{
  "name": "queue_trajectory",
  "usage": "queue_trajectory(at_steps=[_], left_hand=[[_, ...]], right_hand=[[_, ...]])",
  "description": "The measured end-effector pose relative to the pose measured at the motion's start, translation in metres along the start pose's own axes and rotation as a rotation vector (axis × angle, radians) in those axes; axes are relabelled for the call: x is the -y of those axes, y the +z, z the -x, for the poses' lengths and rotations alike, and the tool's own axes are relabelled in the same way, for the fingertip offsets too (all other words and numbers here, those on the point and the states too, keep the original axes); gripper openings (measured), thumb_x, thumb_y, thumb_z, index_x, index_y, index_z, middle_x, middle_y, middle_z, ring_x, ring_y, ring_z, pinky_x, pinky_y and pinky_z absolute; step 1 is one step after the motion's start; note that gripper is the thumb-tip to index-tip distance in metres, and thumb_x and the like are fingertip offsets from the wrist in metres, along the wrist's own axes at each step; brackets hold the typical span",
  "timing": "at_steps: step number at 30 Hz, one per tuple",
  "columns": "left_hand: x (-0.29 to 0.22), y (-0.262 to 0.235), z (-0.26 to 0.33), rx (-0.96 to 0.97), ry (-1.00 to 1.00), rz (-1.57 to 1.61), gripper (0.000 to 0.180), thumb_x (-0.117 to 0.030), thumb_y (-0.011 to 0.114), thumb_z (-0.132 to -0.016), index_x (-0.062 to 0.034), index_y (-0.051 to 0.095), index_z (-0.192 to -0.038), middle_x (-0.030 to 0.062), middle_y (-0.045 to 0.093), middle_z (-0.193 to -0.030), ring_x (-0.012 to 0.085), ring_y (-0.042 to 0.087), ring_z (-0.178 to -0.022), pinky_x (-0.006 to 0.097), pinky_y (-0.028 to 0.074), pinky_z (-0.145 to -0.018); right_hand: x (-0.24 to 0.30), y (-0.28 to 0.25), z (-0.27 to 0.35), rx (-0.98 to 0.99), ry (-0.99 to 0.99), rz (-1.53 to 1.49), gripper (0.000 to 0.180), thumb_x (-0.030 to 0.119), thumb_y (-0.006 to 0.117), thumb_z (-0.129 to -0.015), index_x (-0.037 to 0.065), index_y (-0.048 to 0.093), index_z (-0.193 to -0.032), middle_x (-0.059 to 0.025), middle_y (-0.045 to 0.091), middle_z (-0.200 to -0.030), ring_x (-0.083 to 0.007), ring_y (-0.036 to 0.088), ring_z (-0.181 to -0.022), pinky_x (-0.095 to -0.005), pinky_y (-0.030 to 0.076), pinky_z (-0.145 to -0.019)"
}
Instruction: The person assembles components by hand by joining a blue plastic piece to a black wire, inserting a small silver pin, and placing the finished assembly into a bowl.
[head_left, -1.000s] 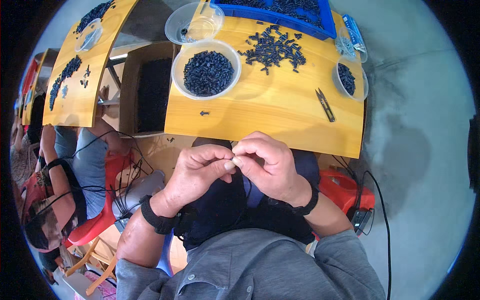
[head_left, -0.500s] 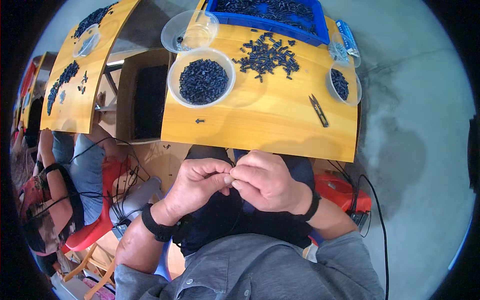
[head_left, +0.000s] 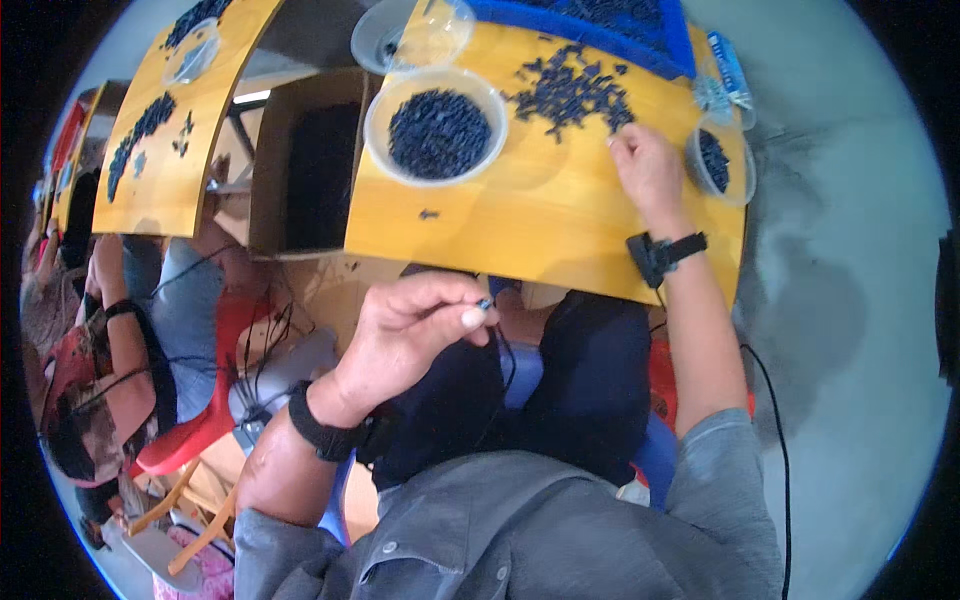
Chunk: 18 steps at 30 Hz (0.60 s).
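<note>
One small part [head_left: 485,304], mostly hidden, pinched in left hand [head_left: 412,328]; one dark pile [head_left: 570,90] just beside right hand [head_left: 648,172], grip not discernible.

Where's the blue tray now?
In the head view, the blue tray sits at the top, right of centre, on the table, beyond the scattered black pieces near the right hand.

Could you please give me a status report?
Left hand pinching small part. Right hand at edge of pile, contents unclear. Nothing seen blocking right hand.

No legible text anywhere in view
</note>
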<state>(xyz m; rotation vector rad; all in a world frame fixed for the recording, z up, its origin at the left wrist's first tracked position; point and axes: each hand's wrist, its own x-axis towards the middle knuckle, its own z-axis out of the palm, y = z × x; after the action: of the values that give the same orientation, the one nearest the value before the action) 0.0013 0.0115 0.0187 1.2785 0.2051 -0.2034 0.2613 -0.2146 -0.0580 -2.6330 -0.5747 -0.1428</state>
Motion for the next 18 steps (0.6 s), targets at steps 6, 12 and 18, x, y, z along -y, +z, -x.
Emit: queue_trajectory(at_steps=[6, 12, 18], left_hand=[[0.001, 0.001, -0.003, -0.021, 0.083, 0.018, 0.010, -0.002, 0.061, -0.087, 0.0021, 0.066, -0.095, 0.0103, 0.067, -0.087, 0.0159, 0.065, -0.074, 0.027, 0.053, -0.069], [0.008, 0.002, -0.002, -0.013, 0.092, 0.100, 0.010, -0.004, 0.061, -0.088, 0.0016, 0.066, -0.095, 0.0105, 0.067, -0.089, 0.0160, 0.065, -0.076, 0.028, 0.053, -0.071], [0.008, 0.004, 0.004, -0.005, 0.070, 0.124, 0.011, -0.006, 0.062, -0.088, 0.0018, 0.065, -0.095, 0.0101, 0.067, -0.089, 0.0156, 0.064, -0.077, 0.028, 0.053, -0.072]], right_hand=[[-0.004, 0.003, -0.015, 0.021, -0.050, 0.151, 0.020, 0.027, 0.062, -0.082, 0.007, 0.065, -0.084, -0.0186, 0.063, -0.085, -0.0369, 0.061, -0.081, -0.0451, 0.049, -0.069], [-0.006, 0.007, -0.002, -0.067, -0.206, 0.100, 0.018, 0.022, 0.059, -0.085, 0.005, 0.065, -0.089, -0.0185, 0.062, -0.080, -0.0357, 0.061, -0.074, -0.0435, 0.049, -0.067], [0.056, -0.026, 0.055, 0.223, 0.397, -0.746, 0.020, 0.020, 0.057, -0.091, 0.000, 0.060, -0.088, -0.0048, 0.056, -0.060, -0.0128, 0.054, -0.051, -0.0267, 0.044, -0.050]])
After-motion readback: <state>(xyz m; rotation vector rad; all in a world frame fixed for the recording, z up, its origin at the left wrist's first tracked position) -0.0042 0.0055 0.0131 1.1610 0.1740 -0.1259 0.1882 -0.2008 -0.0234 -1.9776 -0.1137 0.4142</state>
